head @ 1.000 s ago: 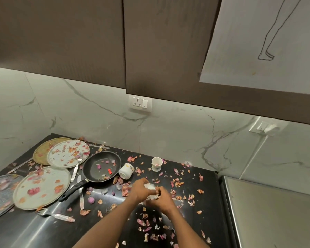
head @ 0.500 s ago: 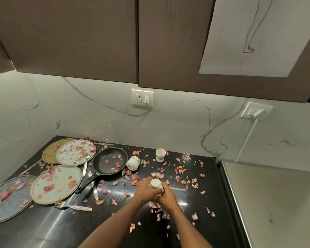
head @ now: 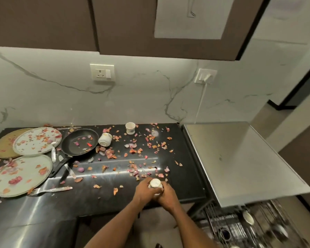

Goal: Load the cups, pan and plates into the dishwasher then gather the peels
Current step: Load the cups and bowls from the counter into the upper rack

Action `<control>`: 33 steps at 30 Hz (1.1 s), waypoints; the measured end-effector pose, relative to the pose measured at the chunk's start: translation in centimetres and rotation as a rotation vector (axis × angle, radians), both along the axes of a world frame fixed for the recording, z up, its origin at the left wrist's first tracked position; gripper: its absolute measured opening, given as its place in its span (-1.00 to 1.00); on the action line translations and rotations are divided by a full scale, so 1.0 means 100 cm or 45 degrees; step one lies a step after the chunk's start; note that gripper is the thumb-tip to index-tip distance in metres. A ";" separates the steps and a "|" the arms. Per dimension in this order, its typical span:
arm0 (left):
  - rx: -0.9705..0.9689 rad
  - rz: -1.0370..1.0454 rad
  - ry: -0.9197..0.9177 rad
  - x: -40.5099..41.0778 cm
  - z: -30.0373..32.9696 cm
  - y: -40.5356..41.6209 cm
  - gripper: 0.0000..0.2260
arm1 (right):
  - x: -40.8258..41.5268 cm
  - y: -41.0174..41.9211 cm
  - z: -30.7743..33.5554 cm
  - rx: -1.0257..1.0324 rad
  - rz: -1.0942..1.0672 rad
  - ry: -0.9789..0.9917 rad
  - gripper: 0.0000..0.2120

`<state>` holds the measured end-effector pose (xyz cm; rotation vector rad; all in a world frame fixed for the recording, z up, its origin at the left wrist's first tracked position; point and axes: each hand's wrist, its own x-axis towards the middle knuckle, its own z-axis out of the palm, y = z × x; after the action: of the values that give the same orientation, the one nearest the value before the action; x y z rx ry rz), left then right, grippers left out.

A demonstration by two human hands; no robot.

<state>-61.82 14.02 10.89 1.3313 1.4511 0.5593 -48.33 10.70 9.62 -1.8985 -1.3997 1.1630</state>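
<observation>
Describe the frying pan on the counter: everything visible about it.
The frying pan is round, black and shallow, with what looks like a non-stick surface, and a long black handle pointing toward the near left. It sits upright on the dark counter, between the plates and a tipped white cup that lies against or very near its rim. Inside are a few pink peel scraps and one small red piece. No hand touches it.
</observation>
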 end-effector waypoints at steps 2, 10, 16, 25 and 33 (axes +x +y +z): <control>-0.012 -0.076 -0.008 0.019 -0.002 -0.013 -0.64 | 0.020 -0.023 0.003 0.005 -0.052 -0.035 -0.43; -0.090 -0.302 -0.114 0.109 -0.011 -0.050 -0.79 | 0.100 -0.097 0.012 0.011 -0.202 -0.173 -0.32; -0.255 -0.355 -0.143 0.196 -0.020 -0.094 -0.76 | 0.172 -0.158 0.013 0.058 -0.287 -0.177 -0.40; -0.232 -0.603 -0.059 0.312 -0.023 -0.180 -0.66 | 0.277 -0.251 -0.001 -0.022 -0.410 -0.229 -0.47; -0.166 -0.854 0.084 0.382 -0.039 -0.229 -0.60 | 0.345 -0.305 -0.065 -0.058 -0.657 -0.153 -0.41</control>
<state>-23.66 -8.84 7.00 1.6256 0.9783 -0.0188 -13.88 -19.78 3.08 -2.2120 -0.8573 0.8420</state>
